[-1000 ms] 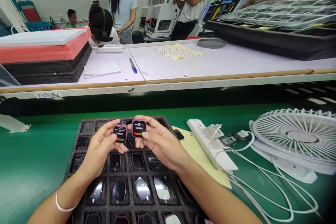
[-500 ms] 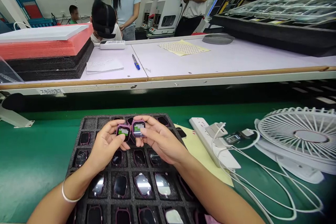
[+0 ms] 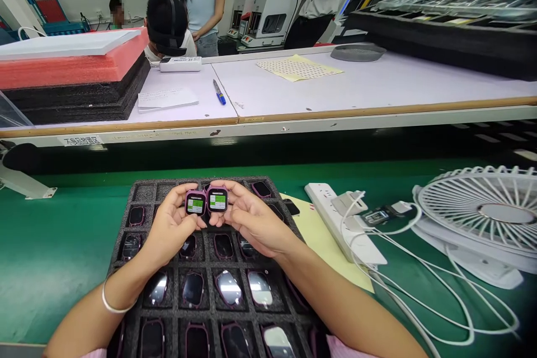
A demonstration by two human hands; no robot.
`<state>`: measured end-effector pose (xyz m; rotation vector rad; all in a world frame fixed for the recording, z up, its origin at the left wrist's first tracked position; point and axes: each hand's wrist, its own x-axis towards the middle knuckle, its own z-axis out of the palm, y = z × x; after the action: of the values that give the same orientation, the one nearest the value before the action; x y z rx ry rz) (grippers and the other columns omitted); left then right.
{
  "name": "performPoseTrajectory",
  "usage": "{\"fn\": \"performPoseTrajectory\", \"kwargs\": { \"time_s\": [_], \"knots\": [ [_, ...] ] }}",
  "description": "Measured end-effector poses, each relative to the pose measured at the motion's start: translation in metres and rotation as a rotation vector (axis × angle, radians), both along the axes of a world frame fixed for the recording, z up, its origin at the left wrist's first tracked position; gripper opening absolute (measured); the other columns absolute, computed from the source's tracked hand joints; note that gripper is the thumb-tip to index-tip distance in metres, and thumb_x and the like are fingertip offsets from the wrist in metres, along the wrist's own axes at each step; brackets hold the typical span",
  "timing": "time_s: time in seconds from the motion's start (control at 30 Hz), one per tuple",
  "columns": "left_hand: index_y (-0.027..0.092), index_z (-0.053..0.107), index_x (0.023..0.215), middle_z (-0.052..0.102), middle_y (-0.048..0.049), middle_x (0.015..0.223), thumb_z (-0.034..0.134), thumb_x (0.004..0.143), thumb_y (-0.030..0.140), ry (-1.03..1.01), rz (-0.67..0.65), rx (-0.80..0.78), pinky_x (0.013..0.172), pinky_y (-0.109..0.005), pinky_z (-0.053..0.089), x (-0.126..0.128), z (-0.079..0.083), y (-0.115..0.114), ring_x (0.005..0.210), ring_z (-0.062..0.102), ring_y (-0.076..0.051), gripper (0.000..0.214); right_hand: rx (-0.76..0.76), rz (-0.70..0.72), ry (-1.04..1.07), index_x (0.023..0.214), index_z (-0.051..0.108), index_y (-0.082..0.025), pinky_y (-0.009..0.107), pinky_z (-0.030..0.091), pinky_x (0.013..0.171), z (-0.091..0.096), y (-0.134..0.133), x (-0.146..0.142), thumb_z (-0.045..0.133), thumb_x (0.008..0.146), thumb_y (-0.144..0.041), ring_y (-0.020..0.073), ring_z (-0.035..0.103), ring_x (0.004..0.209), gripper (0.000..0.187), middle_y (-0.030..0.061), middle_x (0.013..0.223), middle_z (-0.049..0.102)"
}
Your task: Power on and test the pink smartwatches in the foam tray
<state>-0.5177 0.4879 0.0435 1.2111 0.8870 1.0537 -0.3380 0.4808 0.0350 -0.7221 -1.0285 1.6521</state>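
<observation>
Two small purple smartwatch bodies without straps are held side by side over a black foam tray (image 3: 172,257). My left hand (image 3: 170,224) is closed on the left smartwatch (image 3: 196,202), thumb at its lower edge. My right hand (image 3: 255,218) grips the right smartwatch (image 3: 217,199) by its side, the thumb now off the screen. Both screens are lit with green and white rows and face me. Below them, more smartwatches lie in the tray's compartments with dark or reflecting screens, such as one dark smartwatch (image 3: 193,290).
Right of the tray are yellow paper (image 3: 335,257), a white power strip (image 3: 348,229) with tangled cables and a white fan (image 3: 482,218). A raised shelf (image 3: 268,100) crosses behind, bearing foam stacks (image 3: 71,95), a pen (image 3: 218,92) and a sticker sheet (image 3: 300,68). Several people are beyond.
My right thumb has come off the right watch's screen, uncovering it. Both watches have tilted so their screens show more squarely, and the right one has risen slightly.
</observation>
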Motion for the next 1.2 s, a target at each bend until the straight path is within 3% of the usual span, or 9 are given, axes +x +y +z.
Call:
{"fn": "performPoseTrajectory", "kwargs": {
  "time_s": [0.67,0.9,1.2],
  "knots": [
    [0.019,0.053,0.113,0.061,-0.0039,0.105,0.065,0.076,0.015,0.033,0.001,0.041,0.062,-0.021,0.055,-0.0002,-0.0010,0.0002,0.064,0.061,-0.007,0.040,-0.044,0.026,-0.001,0.116,0.058,-0.022,0.031,0.054,0.071,0.0014,-0.0002,0.0006,0.071,0.079,-0.018,0.0149,0.068,0.072,0.040,0.0018,0.094,0.066],
    [0.019,0.054,0.113,0.061,-0.0059,0.109,0.070,0.075,0.019,0.029,-0.008,0.020,0.066,-0.025,0.057,-0.0010,0.0023,-0.0011,0.066,0.064,-0.009,0.042,-0.043,0.014,0.006,0.114,0.059,-0.022,0.031,0.054,0.071,0.0032,-0.0007,0.0007,0.071,0.074,-0.015,0.0149,0.067,0.072,0.043,0.0019,0.095,0.066],
    [0.016,0.057,0.107,0.064,-0.0045,0.096,0.066,0.083,0.033,0.066,-0.010,0.008,0.052,-0.023,0.054,-0.0020,0.0007,-0.0019,0.053,0.064,-0.010,0.030,-0.034,0.004,-0.074,0.107,0.060,-0.020,0.026,0.048,0.059,0.0007,0.0003,0.0015,0.076,0.082,-0.036,0.0125,0.064,0.059,0.034,-0.0008,0.082,0.064]
  ]
}}
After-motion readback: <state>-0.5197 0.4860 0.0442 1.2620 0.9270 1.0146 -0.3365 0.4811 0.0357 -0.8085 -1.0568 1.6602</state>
